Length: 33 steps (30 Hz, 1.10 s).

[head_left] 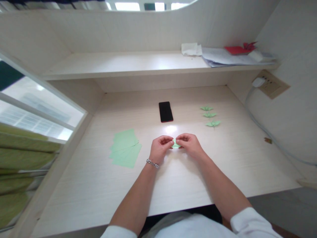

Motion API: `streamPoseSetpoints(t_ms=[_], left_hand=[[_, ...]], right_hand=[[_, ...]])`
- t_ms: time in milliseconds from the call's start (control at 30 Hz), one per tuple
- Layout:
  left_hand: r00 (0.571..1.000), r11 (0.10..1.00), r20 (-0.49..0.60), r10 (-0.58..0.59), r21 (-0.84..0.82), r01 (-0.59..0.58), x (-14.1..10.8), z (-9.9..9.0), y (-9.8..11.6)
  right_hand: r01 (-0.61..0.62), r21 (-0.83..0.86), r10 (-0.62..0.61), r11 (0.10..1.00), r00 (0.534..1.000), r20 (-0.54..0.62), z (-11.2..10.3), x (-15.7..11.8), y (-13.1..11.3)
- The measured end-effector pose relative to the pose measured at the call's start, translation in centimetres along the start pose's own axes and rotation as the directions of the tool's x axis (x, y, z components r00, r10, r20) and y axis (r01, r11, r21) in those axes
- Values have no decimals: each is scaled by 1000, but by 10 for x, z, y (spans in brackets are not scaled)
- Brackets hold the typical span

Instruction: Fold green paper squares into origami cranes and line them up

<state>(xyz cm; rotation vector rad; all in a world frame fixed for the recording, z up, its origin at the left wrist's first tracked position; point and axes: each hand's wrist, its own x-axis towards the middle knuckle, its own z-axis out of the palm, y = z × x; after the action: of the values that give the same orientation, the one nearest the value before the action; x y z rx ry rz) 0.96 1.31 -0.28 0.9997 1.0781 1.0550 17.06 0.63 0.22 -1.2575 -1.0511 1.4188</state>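
Observation:
A small piece of folded green paper [176, 144] is pinched between my two hands, just above the middle of the desk. My left hand [161, 147], with a chain bracelet at the wrist, grips its left side between thumb and fingers. On the right side, my right hand [190, 144] holds it the same way. The fingers cover much of the paper, so its exact folded shape is hidden. To the left lies a fanned stack of green paper sheets [125, 148]. Three green origami cranes [209, 115] stand in a column at the right.
Beyond my hands a black phone [165, 111] lies on the desk [99, 195]. A shelf [128, 62] above holds papers [220, 57], tissue [191, 49] and a red folded piece [249, 46]. On the right wall a cable [257, 122] hangs from a socket [271, 84].

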Motion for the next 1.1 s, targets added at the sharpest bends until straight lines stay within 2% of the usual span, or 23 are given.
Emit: streamPoseSetpoints(t_ms=[300, 433, 567, 800, 1100], left_hand=[[999, 999, -26, 27, -31, -28, 1, 0, 2], [1000, 1000, -24, 20, 21, -20, -1, 1, 4], [1000, 1000, -1, -8, 9, 8, -2, 1, 6], [999, 999, 7, 31, 13, -31, -2, 3, 6], [999, 993, 17, 45, 111, -47, 1, 0, 0]], right_hand=[[-30, 60, 29, 998, 999, 23, 2, -2, -1], [11, 25, -12, 1000, 999, 46, 0, 0, 5], [58, 35, -59, 998, 998, 20, 0, 3, 8], [42, 95, -45, 995, 999, 30, 0, 4, 5], [45, -52, -44, 998, 999, 19, -2, 2, 3]])
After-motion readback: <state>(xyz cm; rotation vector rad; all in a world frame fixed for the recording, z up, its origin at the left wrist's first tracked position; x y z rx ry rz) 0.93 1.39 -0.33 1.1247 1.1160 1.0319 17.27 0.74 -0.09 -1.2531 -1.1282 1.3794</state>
